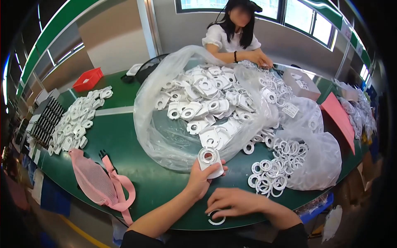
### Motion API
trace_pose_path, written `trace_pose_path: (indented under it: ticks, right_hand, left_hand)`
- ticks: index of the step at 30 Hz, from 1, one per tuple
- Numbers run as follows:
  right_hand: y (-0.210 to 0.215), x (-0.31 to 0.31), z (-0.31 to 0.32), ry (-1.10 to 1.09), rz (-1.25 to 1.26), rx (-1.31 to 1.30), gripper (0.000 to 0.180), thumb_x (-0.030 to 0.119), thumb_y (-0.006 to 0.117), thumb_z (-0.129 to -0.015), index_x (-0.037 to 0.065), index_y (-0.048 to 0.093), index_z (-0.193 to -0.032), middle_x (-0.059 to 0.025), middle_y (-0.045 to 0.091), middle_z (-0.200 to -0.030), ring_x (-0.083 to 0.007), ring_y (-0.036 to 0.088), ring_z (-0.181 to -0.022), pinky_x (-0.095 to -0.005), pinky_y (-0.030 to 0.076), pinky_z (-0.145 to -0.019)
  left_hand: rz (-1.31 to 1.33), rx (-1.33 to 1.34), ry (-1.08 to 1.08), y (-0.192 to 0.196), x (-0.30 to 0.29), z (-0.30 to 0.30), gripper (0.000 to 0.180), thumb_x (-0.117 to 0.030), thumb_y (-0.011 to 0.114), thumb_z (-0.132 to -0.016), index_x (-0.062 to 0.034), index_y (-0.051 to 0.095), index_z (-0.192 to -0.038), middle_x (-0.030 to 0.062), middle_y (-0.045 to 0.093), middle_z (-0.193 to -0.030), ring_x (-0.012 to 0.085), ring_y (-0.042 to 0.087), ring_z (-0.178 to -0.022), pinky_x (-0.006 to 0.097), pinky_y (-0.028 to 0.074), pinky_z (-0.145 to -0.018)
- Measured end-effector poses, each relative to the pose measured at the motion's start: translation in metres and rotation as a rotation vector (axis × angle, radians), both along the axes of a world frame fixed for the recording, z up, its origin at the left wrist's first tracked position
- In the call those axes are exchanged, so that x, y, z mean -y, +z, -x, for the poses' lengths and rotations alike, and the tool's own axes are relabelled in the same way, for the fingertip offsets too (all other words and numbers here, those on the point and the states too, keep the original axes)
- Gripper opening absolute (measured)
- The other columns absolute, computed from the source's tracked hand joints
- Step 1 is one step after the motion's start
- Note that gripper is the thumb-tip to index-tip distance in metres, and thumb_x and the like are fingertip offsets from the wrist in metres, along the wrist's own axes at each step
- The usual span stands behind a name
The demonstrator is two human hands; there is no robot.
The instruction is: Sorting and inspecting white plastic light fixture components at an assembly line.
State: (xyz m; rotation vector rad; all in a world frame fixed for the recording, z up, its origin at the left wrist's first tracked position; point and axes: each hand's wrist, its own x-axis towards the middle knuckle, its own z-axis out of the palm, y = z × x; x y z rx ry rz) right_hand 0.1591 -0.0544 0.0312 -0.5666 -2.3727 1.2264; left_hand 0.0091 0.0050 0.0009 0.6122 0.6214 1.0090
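Note:
My left hand (201, 178) is closed on a white plastic housing (211, 167), thumb across its lower part and the round hole toward the top. It is held up at the near side of the clear plastic bag. My right hand (235, 202) hangs low by the table's front edge, its fingers curled and pinching a thin white ring (217, 222). Part of that ring is hidden under the fingertips. Inside the opened clear bag (144, 124) lies a heap of similar white housings (206, 89). Right of it are loose white rings (271, 173) in a pile.
Another clear bag (324, 165) bulges beside the rings. On the left are a pink mesh bag (93, 177) with a strap, more white housings (76, 120), black stacked trays (45, 120) and a red bin (88, 78). Across the green table (120, 144) a person (237, 41) handles small parts.

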Motion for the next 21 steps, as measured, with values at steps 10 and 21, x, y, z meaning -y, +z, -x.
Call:
trace_pose_path:
  ticks: [10, 21]
  right_hand:
    - [-0.013, -0.015, -0.004, -0.191, -0.057, 0.077, 0.011, 0.015, 0.06, -0.082, 0.008, 0.062, -0.091, -0.0072, 0.057, -0.085, -0.0245, 0.056, -0.084, -0.0331, 0.045, -0.072]
    - [-0.005, -0.026, -0.023, -0.826, 0.046, -0.472, 0.015, -0.007, 0.055, -0.079, -0.001, 0.06, -0.092, -0.0078, 0.06, -0.088, -0.0135, 0.06, -0.079, -0.0241, 0.048, -0.071]
  left_hand:
    - [-0.022, 0.06, -0.06, -0.004, -0.004, 0.008, 0.04, -0.018, 0.046, -0.085, -0.0058, 0.035, -0.121, 0.022, 0.056, -0.107, 0.0283, 0.06, -0.087, 0.031, 0.047, -0.061]
    - [-0.002, -0.057, -0.085, 0.007, 0.001, 0.002, 0.032, -0.008, 0.062, -0.082, -0.0083, 0.044, -0.108, 0.0093, 0.06, -0.103, 0.0133, 0.059, -0.083, 0.024, 0.044, -0.057]
